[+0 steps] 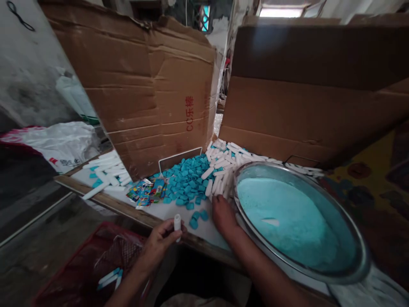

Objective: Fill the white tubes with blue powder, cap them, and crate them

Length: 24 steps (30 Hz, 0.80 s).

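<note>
The left hand (159, 241) is closed around one small white tube (177, 222), held upright between thumb and fingers just off the near edge of the table (128, 207). The right hand (223, 215) lies palm-down on the table beside it, fingers reaching into a heap of white tubes (220, 170); whether it has pinched one I cannot tell.

Touching the right side of the right hand sits one wide metal basin (358, 260), filled with pale blue powder (287, 217). Below the left hand stands one red mesh basket (83, 273), holding about three finished tubes with blue caps (110, 277).

Just ahead of both hands spreads a pile of loose blue caps (185, 183), too many to count, with two lying apart close to the right hand's thumb. The white tubes beyond the right hand are likewise too many to count. A few printed packets (147, 192) lie ahead of the left hand. A second, smaller scatter of tubes (107, 170) lies farther left. Two large cardboard boxes (153, 94) stand behind everything.
</note>
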Each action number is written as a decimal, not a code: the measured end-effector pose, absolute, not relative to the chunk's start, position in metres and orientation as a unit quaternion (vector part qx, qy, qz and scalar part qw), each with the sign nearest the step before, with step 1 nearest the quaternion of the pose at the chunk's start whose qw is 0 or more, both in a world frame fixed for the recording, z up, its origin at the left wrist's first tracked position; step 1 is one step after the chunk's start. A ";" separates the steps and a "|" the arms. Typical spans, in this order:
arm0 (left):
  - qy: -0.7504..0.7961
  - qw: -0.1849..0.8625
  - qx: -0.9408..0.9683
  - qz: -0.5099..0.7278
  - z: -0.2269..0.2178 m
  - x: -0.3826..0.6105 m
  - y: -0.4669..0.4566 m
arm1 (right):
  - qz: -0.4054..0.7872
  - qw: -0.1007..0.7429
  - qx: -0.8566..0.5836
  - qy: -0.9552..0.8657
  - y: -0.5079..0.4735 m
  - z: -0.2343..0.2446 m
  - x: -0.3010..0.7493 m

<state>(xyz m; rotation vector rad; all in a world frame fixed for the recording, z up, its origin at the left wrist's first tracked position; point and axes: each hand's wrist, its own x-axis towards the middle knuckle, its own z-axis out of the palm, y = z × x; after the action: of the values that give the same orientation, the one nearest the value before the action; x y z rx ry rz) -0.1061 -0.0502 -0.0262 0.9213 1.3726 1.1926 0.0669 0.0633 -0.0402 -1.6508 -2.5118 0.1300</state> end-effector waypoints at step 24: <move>0.550 0.517 0.411 0.511 -0.031 -0.098 -0.058 | 0.034 0.058 -0.487 -0.871 0.033 -0.038 0.058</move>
<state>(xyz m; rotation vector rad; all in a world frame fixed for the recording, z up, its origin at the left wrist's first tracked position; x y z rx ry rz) -0.0980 -0.0578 -0.0314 0.9859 1.3210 1.2273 0.0584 0.0334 -0.0381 -1.4754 -2.6402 0.1032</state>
